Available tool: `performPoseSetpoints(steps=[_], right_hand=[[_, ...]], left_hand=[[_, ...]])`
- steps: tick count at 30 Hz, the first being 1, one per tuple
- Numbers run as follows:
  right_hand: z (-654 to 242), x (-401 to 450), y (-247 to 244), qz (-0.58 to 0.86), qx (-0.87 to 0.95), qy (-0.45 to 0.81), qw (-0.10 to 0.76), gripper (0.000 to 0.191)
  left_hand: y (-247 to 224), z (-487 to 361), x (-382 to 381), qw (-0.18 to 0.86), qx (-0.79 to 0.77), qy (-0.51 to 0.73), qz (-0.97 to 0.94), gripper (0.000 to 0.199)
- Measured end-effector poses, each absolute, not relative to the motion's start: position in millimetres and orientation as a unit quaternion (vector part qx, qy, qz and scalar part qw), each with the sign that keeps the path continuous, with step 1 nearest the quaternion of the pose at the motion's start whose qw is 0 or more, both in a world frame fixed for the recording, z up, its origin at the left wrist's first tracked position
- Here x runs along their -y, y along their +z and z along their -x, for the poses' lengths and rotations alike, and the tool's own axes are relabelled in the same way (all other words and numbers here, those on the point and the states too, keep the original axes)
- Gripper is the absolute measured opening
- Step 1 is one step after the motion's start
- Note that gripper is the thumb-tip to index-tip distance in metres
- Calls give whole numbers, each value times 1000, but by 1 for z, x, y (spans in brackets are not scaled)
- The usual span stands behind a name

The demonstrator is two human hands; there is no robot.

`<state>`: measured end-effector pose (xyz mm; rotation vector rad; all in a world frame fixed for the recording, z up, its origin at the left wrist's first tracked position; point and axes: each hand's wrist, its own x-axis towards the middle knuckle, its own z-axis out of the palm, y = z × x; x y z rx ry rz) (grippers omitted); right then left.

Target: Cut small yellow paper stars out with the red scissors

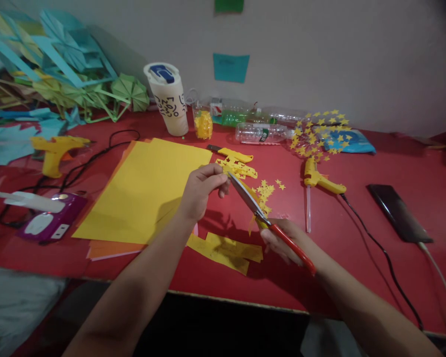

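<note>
My left hand is closed in a pinch on a small piece of yellow paper, mostly hidden by the fingers. In my right hand are red-handled scissors, their blades pointing up and left so the tips meet my left fingertips. A yellow strip shows along the far side of the blades. Just beyond lie a pile of small yellow paper stars and yellow strips with star-shaped holes. Nearer me, cut yellow paper strips rest on the red table.
Yellow sheets lie at left, over orange ones. Glue guns sit left and right, with cords. A phone, a purple power box, a white tumbler, plastic bottles and folded paper shapes surround the work.
</note>
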<state>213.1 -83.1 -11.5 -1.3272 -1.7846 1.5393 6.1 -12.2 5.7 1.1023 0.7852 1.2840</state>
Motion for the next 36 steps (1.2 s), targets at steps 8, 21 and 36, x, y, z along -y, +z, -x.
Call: performPoseSetpoints(steps=[8,21,36], right_hand=[[-213,84,-13,493,624,567,215,47],[-217,84,-14,427,657,578,227,53],[-211,87,-3,469,647,567,201,54]], left_hand=[[7,-5,13,568,-353,544,-506,17],[9,-6,16,553,-348,504,-565,21],[6,-6,16,564,-344,499,-560,21]])
